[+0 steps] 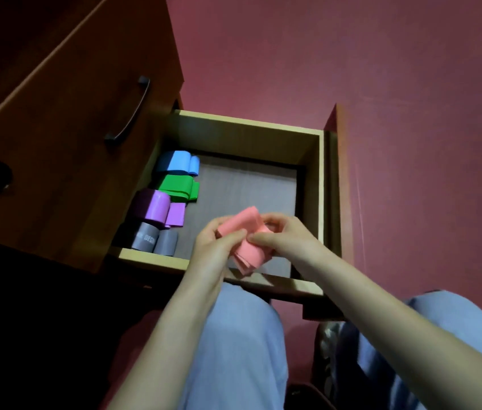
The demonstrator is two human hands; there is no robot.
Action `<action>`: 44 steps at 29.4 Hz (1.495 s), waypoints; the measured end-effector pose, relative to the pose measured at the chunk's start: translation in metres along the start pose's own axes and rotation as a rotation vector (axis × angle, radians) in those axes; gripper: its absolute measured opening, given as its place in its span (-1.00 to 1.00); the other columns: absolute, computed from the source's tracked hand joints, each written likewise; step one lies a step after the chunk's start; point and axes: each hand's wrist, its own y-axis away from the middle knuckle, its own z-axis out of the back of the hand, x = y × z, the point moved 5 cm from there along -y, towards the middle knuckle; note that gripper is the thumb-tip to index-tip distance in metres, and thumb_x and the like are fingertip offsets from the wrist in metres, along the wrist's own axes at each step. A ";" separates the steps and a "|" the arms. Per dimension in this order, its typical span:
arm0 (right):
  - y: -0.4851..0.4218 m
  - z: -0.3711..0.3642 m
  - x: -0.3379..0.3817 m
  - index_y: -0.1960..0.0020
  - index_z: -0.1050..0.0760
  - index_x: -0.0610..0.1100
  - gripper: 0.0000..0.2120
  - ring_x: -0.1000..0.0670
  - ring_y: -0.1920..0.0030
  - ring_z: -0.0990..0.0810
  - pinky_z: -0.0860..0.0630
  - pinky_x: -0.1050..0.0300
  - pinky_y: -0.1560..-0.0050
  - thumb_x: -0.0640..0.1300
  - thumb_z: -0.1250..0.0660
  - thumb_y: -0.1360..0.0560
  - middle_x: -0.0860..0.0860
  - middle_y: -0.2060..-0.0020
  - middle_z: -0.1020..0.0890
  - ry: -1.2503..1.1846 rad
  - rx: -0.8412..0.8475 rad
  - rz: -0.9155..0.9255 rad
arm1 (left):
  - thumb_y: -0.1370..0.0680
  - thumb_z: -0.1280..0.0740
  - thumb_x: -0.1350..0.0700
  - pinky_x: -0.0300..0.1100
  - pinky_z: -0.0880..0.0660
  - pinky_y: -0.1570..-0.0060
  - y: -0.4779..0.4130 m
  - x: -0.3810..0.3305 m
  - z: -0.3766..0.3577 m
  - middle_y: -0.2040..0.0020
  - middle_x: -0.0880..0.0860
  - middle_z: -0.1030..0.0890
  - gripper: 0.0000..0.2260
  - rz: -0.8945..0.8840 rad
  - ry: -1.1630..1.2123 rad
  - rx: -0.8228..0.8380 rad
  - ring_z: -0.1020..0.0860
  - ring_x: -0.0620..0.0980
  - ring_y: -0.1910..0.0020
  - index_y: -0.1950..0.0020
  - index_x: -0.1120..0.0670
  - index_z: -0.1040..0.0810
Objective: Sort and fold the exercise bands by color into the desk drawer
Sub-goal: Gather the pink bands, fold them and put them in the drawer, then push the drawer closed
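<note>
- Along the left wall of the drawer (321, 202) we see folded bands in a row: blue bands (178, 162) farthest, then green bands (179, 187), purple bands (157, 208), and grey bands (152, 241) nearest us.
- Our left hand (214, 247) pinches the pink band (247, 232), fingers curled on its left edge.
- The pink band sits between both hands above the drawer's front part, its layers loose.
- Our right hand (284, 238) grips its right side.
- We judge folding pink is the step in hand; next it needs tightening and a spot of its own.
</note>
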 end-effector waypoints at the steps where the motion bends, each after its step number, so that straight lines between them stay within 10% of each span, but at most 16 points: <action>1: -0.015 -0.005 0.001 -0.09 -0.48 -0.18 -0.76 0.03 0.20 -0.55 -0.52 0.23 0.25 -0.29 -0.34 -0.43 -0.08 0.15 -0.57 0.029 0.013 -0.013 | -0.47 -0.25 0.37 -0.44 -0.45 0.35 -0.012 -0.004 0.009 0.20 0.04 -0.54 -0.82 -0.037 -0.157 -0.018 -0.49 -0.09 0.23 0.02 0.14 -0.48; 9: -0.097 -0.064 -0.025 -0.11 -0.49 -0.29 -0.71 0.11 0.37 -0.42 -0.39 0.37 0.43 -0.28 -0.39 -0.40 -0.02 0.29 -0.50 0.168 0.063 -0.165 | -0.41 -0.29 0.30 -0.18 -0.35 0.30 -0.083 -0.004 0.076 0.28 0.09 -0.52 -0.91 0.113 -0.972 -0.056 -0.47 0.03 0.17 0.16 0.14 -0.50; 19: -0.132 -0.105 -0.049 -0.06 -0.55 -0.29 -0.72 0.00 0.14 -0.45 -0.33 0.23 0.16 -0.24 -0.42 -0.36 -0.21 0.02 -0.60 0.514 0.099 -0.101 | -0.49 -0.18 0.27 -0.04 -0.41 -0.17 -0.099 0.020 0.095 -0.26 0.22 -0.49 -0.66 0.237 -1.652 0.019 -0.46 0.20 -0.26 -0.27 0.20 -0.42; 28: -0.105 -0.054 -0.027 -0.27 -0.40 -0.16 -0.57 -0.15 -0.26 -0.41 -0.33 0.11 -0.24 -0.17 -0.35 -0.41 -0.19 -0.21 -0.43 0.763 0.075 0.004 | -0.55 -0.14 0.23 -0.07 -0.41 -0.15 -0.078 -0.002 0.071 -0.29 0.18 -0.48 -0.71 0.127 -1.822 -0.034 -0.46 0.16 -0.27 -0.26 0.19 -0.43; 37: -0.011 0.036 0.020 -0.25 -0.41 -0.12 -0.66 -0.06 -0.44 -0.15 -0.22 0.11 -0.35 -0.16 -0.25 -0.48 -0.08 -0.35 -0.32 1.020 -0.228 0.343 | -0.56 -0.14 0.05 -0.09 -0.38 -0.05 -0.022 -0.010 -0.055 -0.23 0.11 -0.53 -0.67 -0.186 -1.463 0.301 -0.47 0.12 -0.21 -0.31 0.09 -0.37; 44: 0.051 0.077 0.004 -0.41 -0.18 -0.23 -0.49 -0.10 -0.47 -0.10 -0.11 0.13 -0.39 -0.25 -0.19 -0.48 -0.15 -0.46 -0.15 0.787 -0.301 0.209 | -0.49 -0.21 0.07 0.02 -0.37 -0.18 0.018 0.011 -0.118 -0.30 0.16 -0.41 -0.58 -0.200 -1.501 0.450 -0.39 0.17 -0.29 -0.33 0.12 -0.30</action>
